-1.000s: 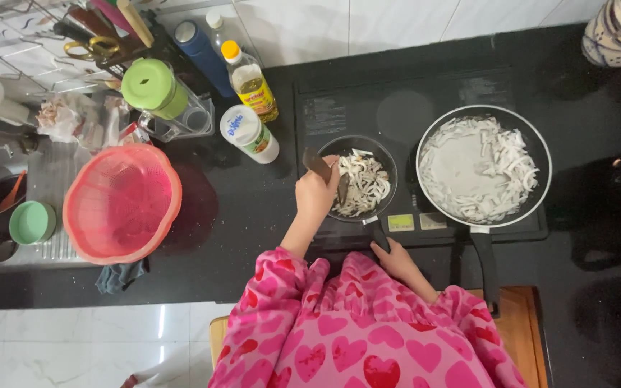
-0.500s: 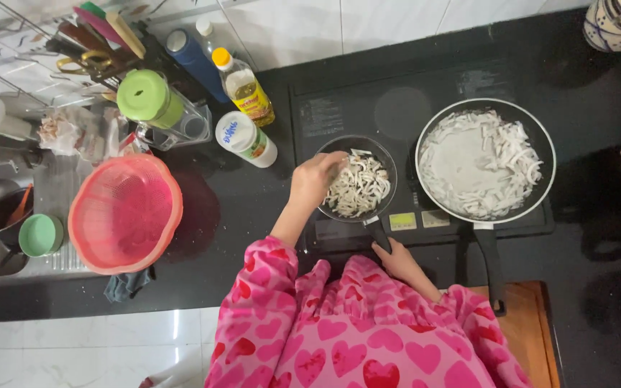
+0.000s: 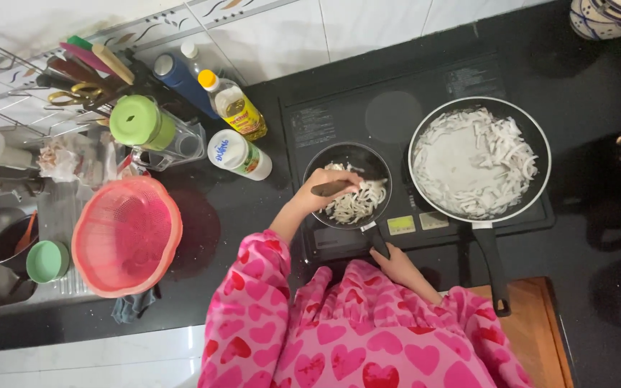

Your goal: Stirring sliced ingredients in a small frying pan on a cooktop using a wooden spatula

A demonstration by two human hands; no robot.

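Since half a second ago my left hand [image 3: 323, 192] has dropped from the pan's far rim to its near-left edge, and the brown spatula [image 3: 330, 188] now lies level across the strips rather than tipped up. Largest first: black cooktop [image 3: 397, 108] fills the centre. On it at 3 o'clock, the big frying pan [image 3: 479, 159], white strips ringed around a bare pale middle, long handle running to 5 o'clock. At 9 o'clock, well apart on the dark counter, the pink colander [image 3: 127, 236], upside-down or upright I cannot tell. Centre: the small black pan [image 3: 348, 184], pale sliced strips heaped toward its near side; this is what I am working in. Beyond the cooktop at 10 to 11 o'clock: green-lidded jar [image 3: 141, 123], white canister [image 3: 239, 154] lying on its side, yellow-capped oil bottle [image 3: 233, 105]. Small green cup [image 3: 47, 261] at 9 o'clock, in the sink beside the colander. Hands: left fingers curled closed around the spatula handle, blade end over the food. Right hand [image 3: 397, 262] at 6 o'clock, fingers wrapped on the small pan's short handle [image 3: 376, 241], just off the cooktop's near edge. Sleeves pink with red hearts.
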